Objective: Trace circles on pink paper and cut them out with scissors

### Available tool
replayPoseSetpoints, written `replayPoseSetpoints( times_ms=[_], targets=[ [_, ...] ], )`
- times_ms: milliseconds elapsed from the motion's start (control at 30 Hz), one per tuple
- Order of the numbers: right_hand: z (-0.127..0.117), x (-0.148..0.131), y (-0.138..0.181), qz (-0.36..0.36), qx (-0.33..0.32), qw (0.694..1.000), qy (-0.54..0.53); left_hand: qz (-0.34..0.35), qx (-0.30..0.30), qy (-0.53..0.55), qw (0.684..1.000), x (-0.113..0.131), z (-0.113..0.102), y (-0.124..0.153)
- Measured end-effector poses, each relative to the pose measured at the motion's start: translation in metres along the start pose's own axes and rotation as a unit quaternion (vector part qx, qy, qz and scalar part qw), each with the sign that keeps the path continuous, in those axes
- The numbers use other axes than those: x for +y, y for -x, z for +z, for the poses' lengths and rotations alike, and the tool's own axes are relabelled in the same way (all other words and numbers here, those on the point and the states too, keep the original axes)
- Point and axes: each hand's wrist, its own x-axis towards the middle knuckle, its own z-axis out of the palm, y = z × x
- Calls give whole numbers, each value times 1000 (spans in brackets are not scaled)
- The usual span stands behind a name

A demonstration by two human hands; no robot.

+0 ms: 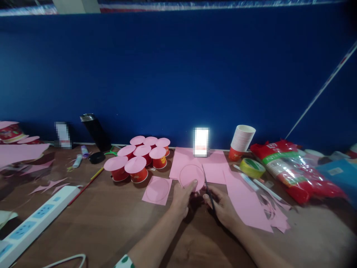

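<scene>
Between the thumb and fingers of my left hand (182, 199) is a pink paper circle (192, 176) with a drawn outline around its edge. My right hand (221, 204) is closed around dark scissors (208, 190), whose blades lie along the circle's right edge. Under and behind the hands lie pink paper sheets (214, 165). To the left of my left hand is a pink paper square (156, 190) with a circle drawn on it. Several red paper cups (136, 175) topped with pink discs stand farther left.
At the back right, a stack of paper cups (242, 139) stands near yellow-green tape (252, 168) and a red plastic bag (292, 163). Paper scraps (275, 216) lie at right. A white power strip (39, 219), a black bottle (96, 132) and a pencil (86, 186) are at left.
</scene>
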Motion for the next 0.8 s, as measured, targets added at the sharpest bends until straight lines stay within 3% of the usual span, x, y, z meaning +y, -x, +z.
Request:
replayPoseSetpoints(
  times_ms=[300, 533, 800],
  targets=[
    [1, 1, 0, 1, -2, 1000, -11, 3, 4, -20, 1000, -2, -1, -2],
    [1, 1, 0, 9, -10, 999, -45, 27, -35, -35, 998, -7, -5, -4],
    [0, 0, -1, -7, -6, 1000, -19, 27, -11, -47, 998, -2, -2, -1]
  ],
)
